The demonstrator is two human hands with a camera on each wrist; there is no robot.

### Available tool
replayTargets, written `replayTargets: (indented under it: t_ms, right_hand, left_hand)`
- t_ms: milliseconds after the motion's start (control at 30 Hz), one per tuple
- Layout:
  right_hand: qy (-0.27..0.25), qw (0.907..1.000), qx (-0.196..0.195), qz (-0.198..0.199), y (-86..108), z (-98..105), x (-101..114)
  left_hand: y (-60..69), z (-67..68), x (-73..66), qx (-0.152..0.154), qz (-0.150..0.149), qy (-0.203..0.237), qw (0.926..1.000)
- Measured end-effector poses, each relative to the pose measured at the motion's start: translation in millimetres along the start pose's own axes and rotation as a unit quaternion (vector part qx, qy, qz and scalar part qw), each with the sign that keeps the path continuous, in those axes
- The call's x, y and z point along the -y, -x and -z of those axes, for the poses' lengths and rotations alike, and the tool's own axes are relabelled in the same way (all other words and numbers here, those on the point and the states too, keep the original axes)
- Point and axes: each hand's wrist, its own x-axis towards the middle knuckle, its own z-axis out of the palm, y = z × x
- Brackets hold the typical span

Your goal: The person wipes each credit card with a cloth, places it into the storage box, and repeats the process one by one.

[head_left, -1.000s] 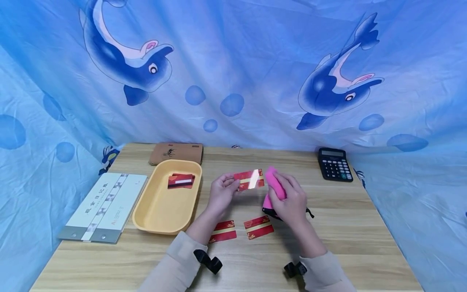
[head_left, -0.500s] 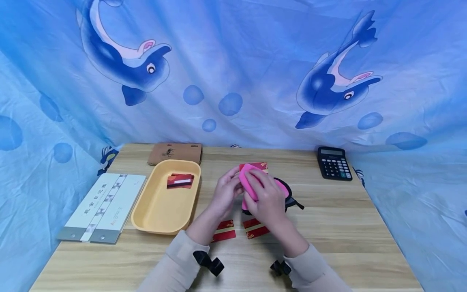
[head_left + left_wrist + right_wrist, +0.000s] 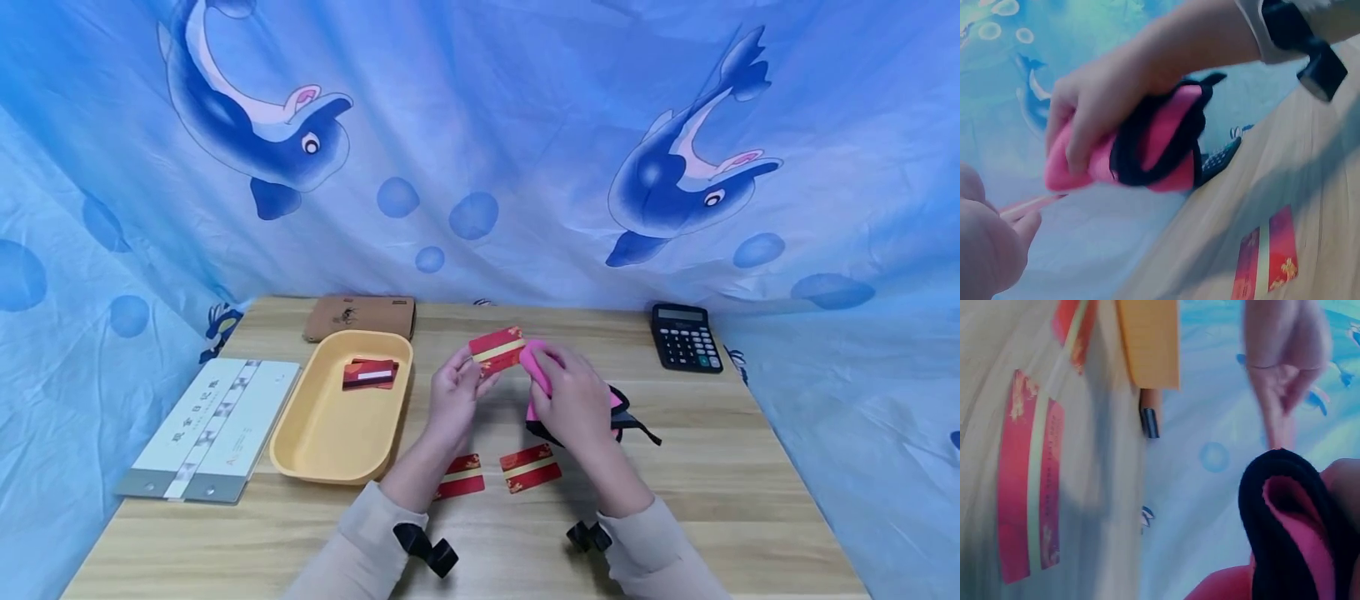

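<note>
Red card (image 3: 497, 350) raised over the middle of the wooden table (image 3: 712, 467), toward its far edge; long axis sloping gently up from left to right in the head view, printed face turned to that camera. Left hand (image 3: 456, 392) pinches it at the left end, lower corner, thumb and fingers closed on the card; the far end sticks out free toward the other hand. Right hand (image 3: 576, 396) grips the pink cloth (image 3: 534, 367), fingers curled over it, black trim and a dark strap trailing toward the table's right edge. Relation that counts, as I judge it: cloth lies directly off the card's right end, roughly in line with its long axis. Left wrist view gives the card nearly edge-on, tip just under the cloth; touching or a hair apart, cannot tell. Left hand owns the card; right hand is nearer its free end. Below, toward the near edge, two more cards lie flat on the wood: the right-hand card (image 3: 531, 468) in full view, the left-hand card (image 3: 459, 477) partly behind the left forearm (image 3: 422, 467). Yellow tray (image 3: 288, 454) left of the left hand, well apart from the cloth.
</note>
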Motion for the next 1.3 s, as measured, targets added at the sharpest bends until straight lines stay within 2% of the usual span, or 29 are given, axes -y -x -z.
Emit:
replayTargets:
  t_ms: [67,100,233,300,367,433,533,633,700,800,867,933,1033,1133,1200,1233,1300]
  right_hand:
    - [-0.004,1.0000,0.001,-0.003,0.8,5,4]
    - [-0.011,0.9999,-0.006,0.000,0.6,7,7]
    - [-0.035,0.9977,-0.029,0.049,-3.1,7,24]
    - [-0.040,0.9958,-0.032,0.076,-4.0,1,30]
    - [-0.043,0.9946,-0.036,0.087,-3.7,-8,33]
    - [-0.040,0.9948,-0.046,0.081,-0.8,-20,29]
    - [-0.032,0.9963,-0.061,0.053,3.4,-33,14]
    - [-0.014,0.9979,-0.058,0.026,5.2,-40,-6]
    - [-0.008,0.9983,-0.057,0.012,4.7,-40,-15]
    - [-0.009,0.9976,-0.068,-0.007,3.1,-36,-20]
    - [-0.022,0.9953,-0.094,-0.008,0.6,-31,-14]
    - [-0.040,0.9927,-0.114,0.010,-1.7,-26,-2]
    - [-0.071,0.9878,-0.122,0.066,-3.4,-21,20]
    - [-0.085,0.9845,-0.112,0.105,-3.2,-22,34]
    - [-0.082,0.9847,-0.113,0.105,-2.2,-27,35]
    - [-0.077,0.9858,-0.113,0.097,-1.3,-29,32]
    - [-0.066,0.9884,-0.114,0.075,0.4,-35,24]
  left_hand:
    - [-1.2,-0.2,3.0,-0.029,0.004,0.001,0.9996]
    - [-1.7,-0.9,4.1,-0.032,0.002,-0.002,0.9995]
    - [0.0,-6.7,5.8,0.009,0.001,-0.034,0.9994]
    - [2.3,-9.3,6.0,0.034,-0.009,-0.063,0.9974]
    - [4.4,-8.7,5.2,0.044,-0.016,-0.087,0.9951]
    - [5.6,-5.9,4.4,0.045,-0.025,-0.094,0.9942]
    - [6.4,0.7,3.4,0.049,-0.029,-0.068,0.9961]
    - [6.7,7.1,2.3,0.053,-0.027,-0.058,0.9966]
    - [6.7,10.4,0.9,0.036,-0.021,-0.068,0.9968]
    - [4.7,13.9,0.3,-0.007,-0.013,-0.079,0.9968]
    - [2.8,13.4,0.3,-0.030,-0.016,-0.083,0.9959]
    - [1.6,10.6,1.5,-0.032,-0.025,-0.095,0.9947]
    - [3.4,3.8,3.7,-0.004,-0.047,-0.137,0.9894]
    - [7.7,-2.2,3.8,0.032,-0.077,-0.188,0.9786]
    - [10.0,-3.9,2.9,0.041,-0.091,-0.202,0.9742]
    - [10.8,-3.8,2.2,0.044,-0.094,-0.200,0.9743]
    - [10.9,-2.3,1.4,0.045,-0.090,-0.178,0.9788]
